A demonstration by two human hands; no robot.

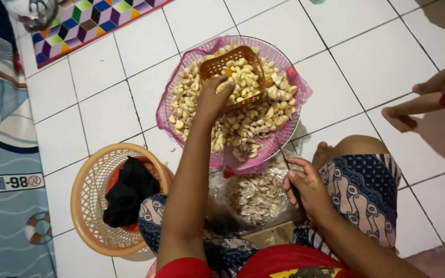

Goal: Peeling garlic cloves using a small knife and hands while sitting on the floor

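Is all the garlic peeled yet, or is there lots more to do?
Lots looks done: a heap of pale peeled cloves fills the pink tray, and skins sit in a clear bag by the knees. Right now the left hand tips a small orange basket of cloves over the heap, and the right hand holds something thin and dark. How many unpeeled ones remain can't be seen.

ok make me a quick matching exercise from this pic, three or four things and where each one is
Things:
1. small orange basket
2. black cloth
3. clear bag of garlic skins
4. left hand

Places:
a. inside the round peach basket
b. gripping the small basket's rim
c. on top of the garlic pile in the pink tray
d. beside the right hand

Pairs: 1-c, 2-a, 3-d, 4-b
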